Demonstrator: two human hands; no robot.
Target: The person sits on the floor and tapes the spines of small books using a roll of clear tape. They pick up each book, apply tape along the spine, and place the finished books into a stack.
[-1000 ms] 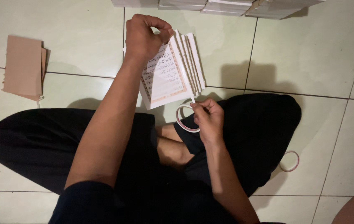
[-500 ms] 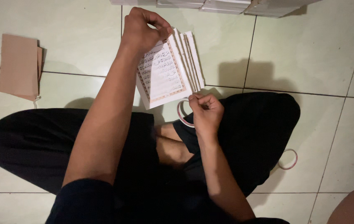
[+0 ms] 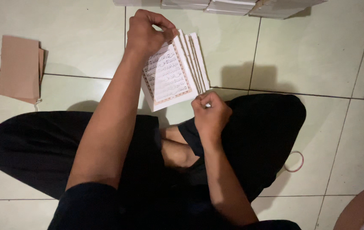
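Nearest, the right hand [image 3: 209, 115] was clenched at the lower right corner of a stack of printed booklets [image 3: 171, 76]. Beyond it the left hand [image 3: 145, 32] pinched the stack's top edge, holding it above the tiled floor [image 3: 84, 25], long axis running away from the person between both hands.

The left arm runs bare from about seven o'clock up toward twelve, nearly straight, its hand [image 3: 147, 34] curled into a loose fist with fingertips pinched together at the top. The right forearm rises from five o'clock toward the centre, shorter in reach, elbow bent; the right hand [image 3: 211, 117] is closed, knuckles up, thumb and forefinger pressed together at eleven o'clock.
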